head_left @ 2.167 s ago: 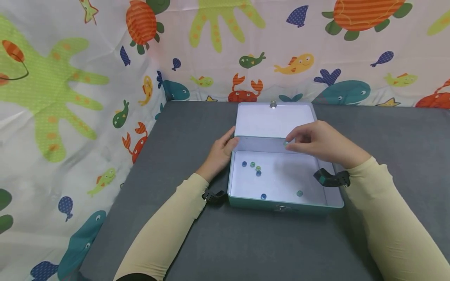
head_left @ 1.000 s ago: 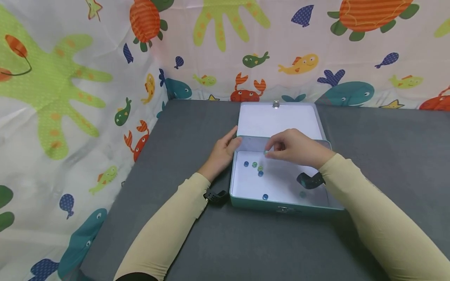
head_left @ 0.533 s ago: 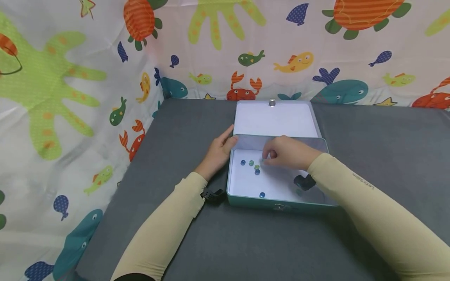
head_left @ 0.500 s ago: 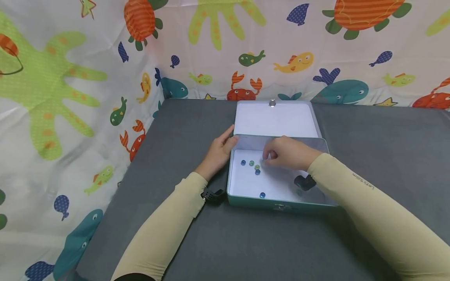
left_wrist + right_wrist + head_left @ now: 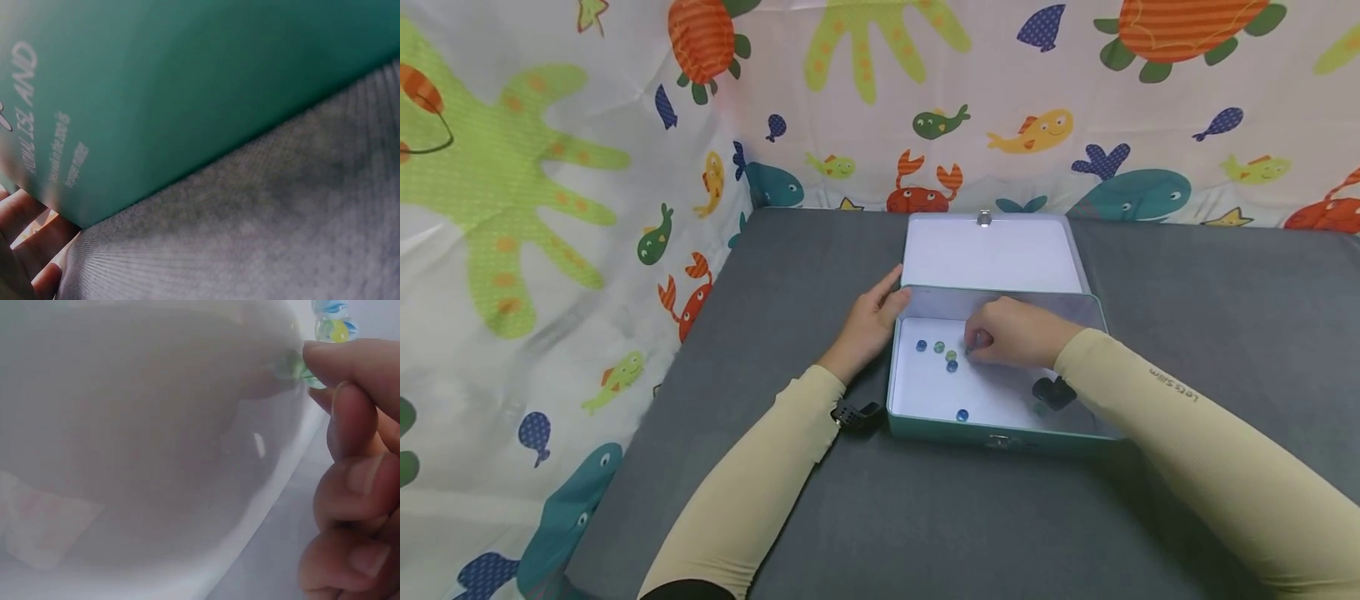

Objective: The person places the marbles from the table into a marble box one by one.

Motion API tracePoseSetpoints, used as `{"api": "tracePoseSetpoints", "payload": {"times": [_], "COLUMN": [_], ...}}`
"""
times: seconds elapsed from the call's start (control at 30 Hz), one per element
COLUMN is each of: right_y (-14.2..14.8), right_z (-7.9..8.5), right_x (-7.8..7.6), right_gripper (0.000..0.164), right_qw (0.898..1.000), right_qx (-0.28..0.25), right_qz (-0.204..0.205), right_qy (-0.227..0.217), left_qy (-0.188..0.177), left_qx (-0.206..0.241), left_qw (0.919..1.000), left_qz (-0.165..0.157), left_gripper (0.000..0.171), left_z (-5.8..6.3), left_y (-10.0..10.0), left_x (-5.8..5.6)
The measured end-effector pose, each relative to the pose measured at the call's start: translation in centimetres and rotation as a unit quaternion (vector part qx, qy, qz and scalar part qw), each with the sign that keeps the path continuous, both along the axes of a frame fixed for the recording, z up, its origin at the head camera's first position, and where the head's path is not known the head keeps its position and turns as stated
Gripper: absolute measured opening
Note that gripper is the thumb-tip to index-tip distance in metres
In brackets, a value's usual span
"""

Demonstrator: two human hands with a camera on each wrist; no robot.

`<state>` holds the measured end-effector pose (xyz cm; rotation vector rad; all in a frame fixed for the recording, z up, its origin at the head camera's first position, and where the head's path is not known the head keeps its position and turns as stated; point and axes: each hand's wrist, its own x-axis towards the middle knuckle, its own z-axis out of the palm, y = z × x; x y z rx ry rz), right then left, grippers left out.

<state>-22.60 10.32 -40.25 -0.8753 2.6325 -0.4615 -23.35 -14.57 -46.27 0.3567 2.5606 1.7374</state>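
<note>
Several glass marbles [image 5: 951, 356] lie in a hinged tin [image 5: 936, 428] near the far edge of the table [image 5: 925, 517]; the right hand [image 5: 1011, 332] pinches a green-swirled marble [image 5: 316, 382] inside, probably placing it; gentle release seems called for; the left hand [image 5: 865, 331] rests loosely against the tin

The right sleeve [image 5: 1187, 433] hides the near right corner of the box [image 5: 940, 430], and the right hand [image 5: 359, 475] covers part of a green marble [image 5: 314, 379]. The left wrist view's edge crops the left hand [image 5: 31, 249], with the small print [image 5: 64, 153] too blurred to read surely
</note>
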Motion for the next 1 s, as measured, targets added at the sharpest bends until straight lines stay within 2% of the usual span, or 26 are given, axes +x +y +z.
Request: {"api": "tracePoseSetpoints", "payload": {"times": [0.17, 0.3, 0.5, 0.7, 1.0], "right_y": [-0.1, 0.0, 0.3, 0.8, 1.7], "right_z": [0.0, 0.1, 0.7, 1.1, 2.2], "right_x": [0.0, 0.0, -0.2, -0.2, 0.1], "right_gripper": [0.018, 0.027, 0.039, 0.041, 0.031], "right_qw": [1.0, 1.0, 0.999, 0.996, 0.991], "right_qx": [-0.001, -0.002, -0.049, -0.085, -0.13], "right_qz": [0.006, 0.003, -0.019, -0.015, -0.031], "right_qy": [-0.002, -0.004, -0.003, -0.013, -0.009], "left_qy": [-0.002, -0.005, -0.008, -0.008, -0.01], "left_qx": [-0.001, -0.001, 0.007, 0.004, 0.011], "left_qw": [1.0, 1.0, 0.9999, 1.0, 0.9999], "left_qz": [-0.002, -0.001, -0.004, -0.002, 0.0], "left_gripper": [0.071, 0.07, 0.069, 0.068, 0.068], "left_z": [0.0, 0.0, 0.0, 0.2, 0.2], "left_y": [-0.1, -0.1, -0.1, 0.0, 0.4], "left_x": [0.1, 0.1, 0.0, 0.1, 0.2]}}
